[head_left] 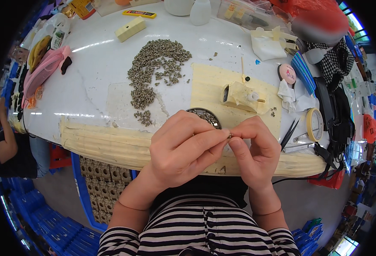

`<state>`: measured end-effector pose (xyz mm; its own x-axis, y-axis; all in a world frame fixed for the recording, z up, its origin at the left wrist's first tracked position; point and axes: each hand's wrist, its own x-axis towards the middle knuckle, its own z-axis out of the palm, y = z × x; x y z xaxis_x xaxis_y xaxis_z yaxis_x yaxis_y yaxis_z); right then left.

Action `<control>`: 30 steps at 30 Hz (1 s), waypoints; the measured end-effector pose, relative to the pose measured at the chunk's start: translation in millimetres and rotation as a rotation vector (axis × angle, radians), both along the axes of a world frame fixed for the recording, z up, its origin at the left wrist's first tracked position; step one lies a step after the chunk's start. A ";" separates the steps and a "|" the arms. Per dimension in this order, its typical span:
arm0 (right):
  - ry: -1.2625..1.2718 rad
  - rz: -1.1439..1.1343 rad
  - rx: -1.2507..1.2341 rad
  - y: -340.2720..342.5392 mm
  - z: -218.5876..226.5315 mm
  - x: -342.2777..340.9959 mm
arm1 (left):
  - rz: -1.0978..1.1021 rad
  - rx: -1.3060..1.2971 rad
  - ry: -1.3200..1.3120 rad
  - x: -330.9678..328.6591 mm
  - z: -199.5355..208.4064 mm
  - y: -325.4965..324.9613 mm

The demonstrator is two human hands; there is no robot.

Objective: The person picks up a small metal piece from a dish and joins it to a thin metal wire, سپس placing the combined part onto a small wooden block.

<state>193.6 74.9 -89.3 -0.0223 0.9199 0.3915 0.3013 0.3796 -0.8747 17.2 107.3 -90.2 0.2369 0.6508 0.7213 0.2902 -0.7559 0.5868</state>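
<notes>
My left hand point(188, 147) and my right hand point(256, 149) meet above the near edge of the table. Both are closed in a pinch, fingertips almost touching around a tiny metal part point(229, 136); its exact kind is too small to make out. Just behind my left fingers sits a round dark dish point(217, 120) of small metal parts, partly hidden by that hand. Farther left lies a large pile of small metal parts point(160, 55). Beyond my right hand, a tape-wrapped block point(241, 96) with a small white bottle top point(253, 97) stands on a yellowish sheet point(203, 81).
Tweezers point(289, 134) and a tape roll point(314, 124) lie at the right. A pink basket point(47, 72) stands at the left. At the back are a yellow block point(130, 29) and a white bottle point(201, 13). A blue crate point(83, 192) of metal blocks sits below the table edge.
</notes>
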 end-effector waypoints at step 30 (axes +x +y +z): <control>-0.314 -0.082 0.296 -3.0 7.3 -2.2 | 0.038 -0.005 -0.028 1.7 -4.2 1.0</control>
